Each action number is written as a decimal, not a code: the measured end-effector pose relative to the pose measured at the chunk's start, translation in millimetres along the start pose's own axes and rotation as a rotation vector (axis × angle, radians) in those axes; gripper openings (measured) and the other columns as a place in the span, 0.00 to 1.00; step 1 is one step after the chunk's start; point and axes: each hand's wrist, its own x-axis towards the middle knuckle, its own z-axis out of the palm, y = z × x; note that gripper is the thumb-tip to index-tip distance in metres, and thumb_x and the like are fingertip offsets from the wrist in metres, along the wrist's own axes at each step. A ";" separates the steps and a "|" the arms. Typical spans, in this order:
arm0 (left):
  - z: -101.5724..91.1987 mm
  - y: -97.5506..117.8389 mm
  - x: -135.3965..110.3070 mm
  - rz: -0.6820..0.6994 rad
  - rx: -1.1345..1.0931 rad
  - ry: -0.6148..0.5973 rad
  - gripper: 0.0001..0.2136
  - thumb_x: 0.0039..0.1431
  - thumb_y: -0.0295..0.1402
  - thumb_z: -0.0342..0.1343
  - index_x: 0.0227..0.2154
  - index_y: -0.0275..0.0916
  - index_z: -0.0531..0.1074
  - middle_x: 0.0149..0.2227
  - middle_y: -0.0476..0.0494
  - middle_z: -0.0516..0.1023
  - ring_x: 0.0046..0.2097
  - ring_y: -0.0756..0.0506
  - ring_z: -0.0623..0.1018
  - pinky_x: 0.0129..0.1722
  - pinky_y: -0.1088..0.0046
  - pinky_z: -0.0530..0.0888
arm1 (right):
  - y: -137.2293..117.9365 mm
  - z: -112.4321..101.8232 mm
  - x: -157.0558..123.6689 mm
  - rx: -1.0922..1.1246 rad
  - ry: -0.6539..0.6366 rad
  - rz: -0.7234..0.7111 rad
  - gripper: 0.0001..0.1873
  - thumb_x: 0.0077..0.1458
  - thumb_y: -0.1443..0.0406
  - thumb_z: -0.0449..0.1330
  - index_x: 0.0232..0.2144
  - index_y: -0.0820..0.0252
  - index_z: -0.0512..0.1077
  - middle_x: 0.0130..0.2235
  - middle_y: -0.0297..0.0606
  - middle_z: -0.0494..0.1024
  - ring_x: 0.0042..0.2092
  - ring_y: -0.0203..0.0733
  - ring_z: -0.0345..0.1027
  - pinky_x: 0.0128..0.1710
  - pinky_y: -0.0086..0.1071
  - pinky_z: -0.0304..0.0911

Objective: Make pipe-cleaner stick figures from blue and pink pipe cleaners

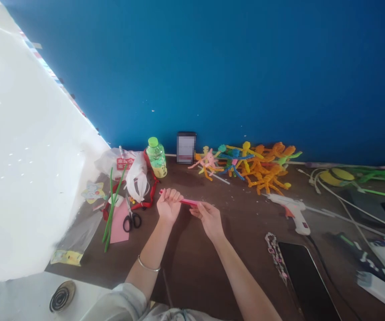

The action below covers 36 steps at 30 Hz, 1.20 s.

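A straight pink pipe cleaner, or a small bundle of them, stretches between my two hands above the dark table. My left hand is closed around its left part, and a short end pokes out past the fist. At the other end, my right hand pinches it between thumb and fingers. Left of my hands lie black-handled scissors, a pink paper sheet and green pipe cleaners. Colourful pipe-cleaner figures are heaped beyond my right hand.
A green-capped bottle and a propped-up phone stand by the blue wall. White plastic bags lie at left. To the right are a glue gun, cables, a large phone with a beaded strap and a white charger.
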 end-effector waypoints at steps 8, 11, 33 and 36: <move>-1.1 1.5 1.0 -0.004 -0.013 -0.044 0.17 0.59 0.32 0.42 0.17 0.38 0.43 0.19 0.54 0.41 0.20 0.54 0.49 0.22 0.75 0.53 | -1.2 0.8 -1.9 -0.042 0.039 -0.039 0.14 0.41 0.59 0.65 0.27 0.64 0.74 0.26 0.39 0.78 0.27 0.41 0.74 0.31 0.35 0.72; -1.1 1.5 1.0 -0.004 0.037 -0.012 0.17 0.58 0.32 0.42 0.17 0.39 0.44 0.19 0.54 0.42 0.20 0.53 0.49 0.23 0.74 0.54 | -5.9 2.1 -4.5 -0.114 0.048 -0.075 0.14 0.42 0.58 0.64 0.27 0.65 0.73 0.27 0.41 0.79 0.27 0.43 0.74 0.31 0.37 0.72; -11.7 -47.7 -8.7 -0.207 0.513 -0.096 0.16 0.44 0.37 0.61 0.34 0.32 0.73 0.35 0.38 0.77 0.40 0.42 0.75 0.44 0.63 0.68 | -3.4 -3.1 -1.0 -0.224 0.188 -0.262 0.16 0.44 0.56 0.62 0.30 0.64 0.74 0.22 0.35 0.74 0.23 0.35 0.66 0.24 0.32 0.66; -14.1 -47.3 -9.1 -0.182 0.566 -0.083 0.17 0.45 0.40 0.60 0.35 0.32 0.72 0.33 0.39 0.77 0.38 0.43 0.76 0.43 0.61 0.70 | -4.8 -3.8 -2.4 -0.245 0.204 -0.294 0.13 0.43 0.58 0.63 0.28 0.63 0.75 0.20 0.32 0.70 0.22 0.32 0.62 0.22 0.28 0.61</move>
